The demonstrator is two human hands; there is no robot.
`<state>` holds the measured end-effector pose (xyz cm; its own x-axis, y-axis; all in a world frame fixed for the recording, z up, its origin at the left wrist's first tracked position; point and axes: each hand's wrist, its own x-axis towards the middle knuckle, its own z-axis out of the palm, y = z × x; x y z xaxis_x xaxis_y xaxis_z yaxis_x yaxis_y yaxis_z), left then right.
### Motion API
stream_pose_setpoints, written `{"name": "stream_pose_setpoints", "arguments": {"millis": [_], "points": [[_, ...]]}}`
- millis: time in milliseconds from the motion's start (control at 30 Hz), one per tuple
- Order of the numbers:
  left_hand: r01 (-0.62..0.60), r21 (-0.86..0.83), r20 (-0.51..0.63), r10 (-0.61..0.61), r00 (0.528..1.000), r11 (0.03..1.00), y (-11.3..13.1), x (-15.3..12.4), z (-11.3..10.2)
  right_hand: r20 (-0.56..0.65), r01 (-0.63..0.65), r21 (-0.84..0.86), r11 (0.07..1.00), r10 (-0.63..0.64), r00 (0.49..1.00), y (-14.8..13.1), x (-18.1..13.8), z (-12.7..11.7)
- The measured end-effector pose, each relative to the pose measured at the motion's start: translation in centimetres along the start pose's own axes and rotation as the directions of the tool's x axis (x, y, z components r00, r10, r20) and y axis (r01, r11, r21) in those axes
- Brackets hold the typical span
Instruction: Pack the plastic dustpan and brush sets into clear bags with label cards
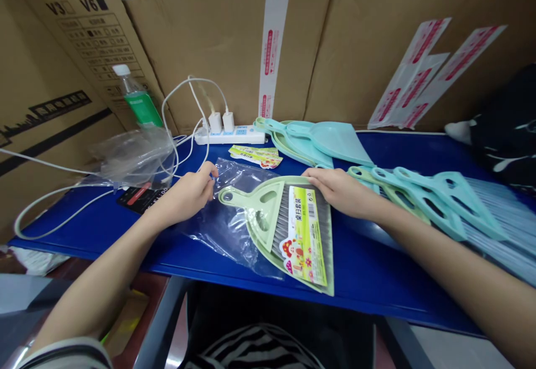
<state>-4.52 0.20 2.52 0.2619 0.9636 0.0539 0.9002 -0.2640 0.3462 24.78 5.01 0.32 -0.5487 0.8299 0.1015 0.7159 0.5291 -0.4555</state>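
A pale green dustpan (329, 246) lies near the table's front edge, with a matching hand brush (274, 204) nested on it, handle to the left. Across the bristles and pan sits a yellow and white printed card (309, 235). My right hand (335, 187) grips the pan's far edge, fingertips on top and the rest of the grip hidden. A clear plastic bag (226, 246) spreads under the handle side of the set. With its fingers curled in, my left hand (192, 190) pinches the bag's left edge; the exact contact is partly hidden.
Blue and green dustpans (335, 140) are stacked at the back. Several brushes (435, 201) lie at right. Loose printed cards (255, 156) lie near a power strip (251, 135) with white cables. At left are crumpled plastic (134, 154), a phone (140, 199) and a bottle (140, 101).
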Motion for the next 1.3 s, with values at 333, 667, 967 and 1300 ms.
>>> {"name": "stream_pose_setpoints", "arguments": {"millis": [333, 667, 967, 1300], "points": [[-0.067, -0.286, 0.036, 0.08, 0.996, 0.956, 0.4, -0.1, 0.4, -0.021, 0.01, 0.002, 1.0, -0.01, 1.0, 0.3, -0.1, -0.2], [-0.115, -0.082, -0.018, 0.114, 0.993, 0.99, -0.5, 0.3, -0.3, 0.021, -0.005, 0.1, 0.995, 0.003, 1.0, 0.4, 0.2, -0.3], [-0.069, -0.409, -0.038, 0.059, 0.998, 0.91, -0.5, 0.6, -0.1, 0.121, -0.208, 0.316, 0.926, 0.178, 0.977, 0.2, -0.1, -0.4], [-0.002, -0.518, 0.023, 0.017, 1.0, 0.855, -0.9, 0.9, 0.2, 0.187, -0.192, 0.447, 0.874, 0.118, 0.975, 0.4, 0.0, -0.2]]}}
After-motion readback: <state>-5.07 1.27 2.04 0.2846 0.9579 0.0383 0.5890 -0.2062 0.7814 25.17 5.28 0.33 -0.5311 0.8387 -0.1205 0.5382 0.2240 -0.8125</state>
